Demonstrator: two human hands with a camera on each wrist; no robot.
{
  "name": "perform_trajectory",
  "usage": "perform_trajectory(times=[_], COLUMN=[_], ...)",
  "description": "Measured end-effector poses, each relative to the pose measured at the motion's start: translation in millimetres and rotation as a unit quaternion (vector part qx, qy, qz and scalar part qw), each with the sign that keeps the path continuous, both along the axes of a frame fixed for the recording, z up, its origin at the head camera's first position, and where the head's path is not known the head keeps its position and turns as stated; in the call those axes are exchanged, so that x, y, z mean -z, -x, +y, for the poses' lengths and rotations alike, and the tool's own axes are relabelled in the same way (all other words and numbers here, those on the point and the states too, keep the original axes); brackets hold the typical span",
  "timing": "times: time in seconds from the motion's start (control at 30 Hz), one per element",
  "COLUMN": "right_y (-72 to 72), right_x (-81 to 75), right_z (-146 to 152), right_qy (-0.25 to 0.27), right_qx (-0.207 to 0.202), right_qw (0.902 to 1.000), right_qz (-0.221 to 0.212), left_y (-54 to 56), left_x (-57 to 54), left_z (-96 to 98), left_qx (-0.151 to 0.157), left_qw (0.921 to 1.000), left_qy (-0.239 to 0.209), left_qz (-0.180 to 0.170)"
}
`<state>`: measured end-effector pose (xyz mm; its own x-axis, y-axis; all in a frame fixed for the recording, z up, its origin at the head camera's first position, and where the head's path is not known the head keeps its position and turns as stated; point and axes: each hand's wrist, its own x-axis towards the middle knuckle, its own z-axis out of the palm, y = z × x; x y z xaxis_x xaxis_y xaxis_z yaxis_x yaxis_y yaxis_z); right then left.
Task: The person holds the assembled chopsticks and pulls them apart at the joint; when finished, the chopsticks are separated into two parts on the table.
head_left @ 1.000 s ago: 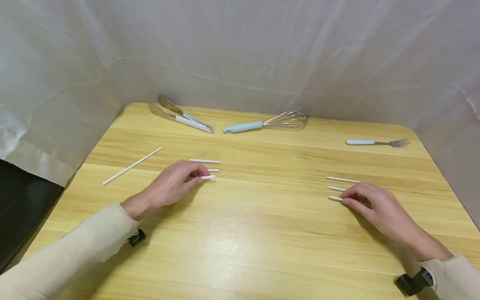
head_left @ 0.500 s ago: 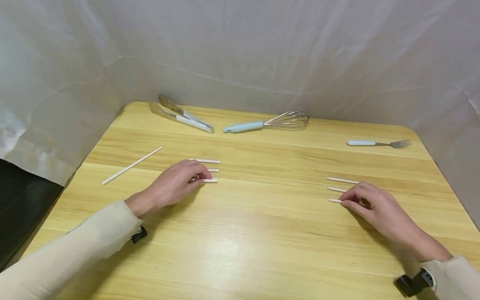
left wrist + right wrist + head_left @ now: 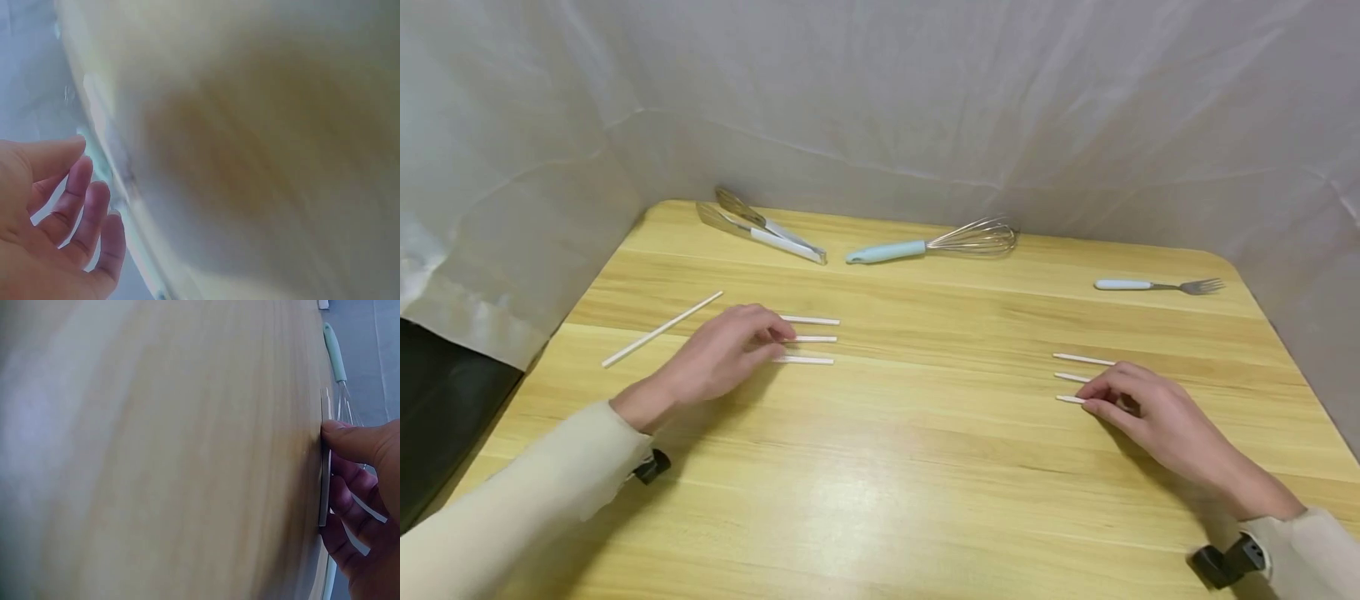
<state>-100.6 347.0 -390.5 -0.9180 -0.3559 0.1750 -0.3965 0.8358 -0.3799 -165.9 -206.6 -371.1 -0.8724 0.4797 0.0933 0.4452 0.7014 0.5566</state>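
In the head view my left hand (image 3: pixel 718 354) is over the left ends of three thin white sticks, its fingers loosely bent and holding nothing. The nearest of them is the front-left stick (image 3: pixel 811 361); the middle-left stick (image 3: pixel 818 339) and the back-left stick (image 3: pixel 814 320) lie behind it, roughly parallel. At the right, my right hand (image 3: pixel 1157 412) pinches a thin white stick (image 3: pixel 324 494) with thumb and fingers, low at the table. Behind that one lie the middle-right stick (image 3: pixel 1070 377) and the back-right stick (image 3: pixel 1082 359), partly covered by the hand.
A longer white stick (image 3: pixel 662 329) lies slanted on the wooden table (image 3: pixel 880 467) at far left. Along the back are tongs (image 3: pixel 782 242), a whisk (image 3: pixel 887 251) with a pale blue handle, and a fork (image 3: pixel 1123 285). A grey curtain (image 3: pixel 880 100) closes off the back and sides.
My left hand has let go of the front-left stick and drawn back to the left. Before that, the stick was straightened on the table. My right hand has barely moved.
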Motion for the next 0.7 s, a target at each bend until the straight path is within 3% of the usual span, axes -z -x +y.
perform_trajectory(times=[0.17, 0.37, 0.53, 0.7], right_y=[0.9, 1.3, 2.0, 2.4], right_x=[0.3, 1.4, 1.3, 0.3], right_z=[1.2, 0.9, -1.3, -2.1], right_qy=[0.000, 0.001, 0.004, 0.007], right_qx=[0.004, 0.005, 0.002, 0.001], right_qw=[1.0000, 0.9999, 0.9999, 0.9997], right_qz=[-0.008, -0.014, -0.015, -0.023], left_y=[4.0, 7.5, 5.6, 1.7], left_x=[-7.4, -5.2, 1.7, 8.6], left_z=[-42.4, -100.7, -142.7, -166.3], left_qx=[-0.052, -0.117, -0.142, -0.151], left_qw=[0.9984, 0.9922, 0.9890, 0.9868], left_qy=[-0.007, 0.023, 0.035, 0.054], left_qz=[0.022, 0.037, 0.019, -0.024])
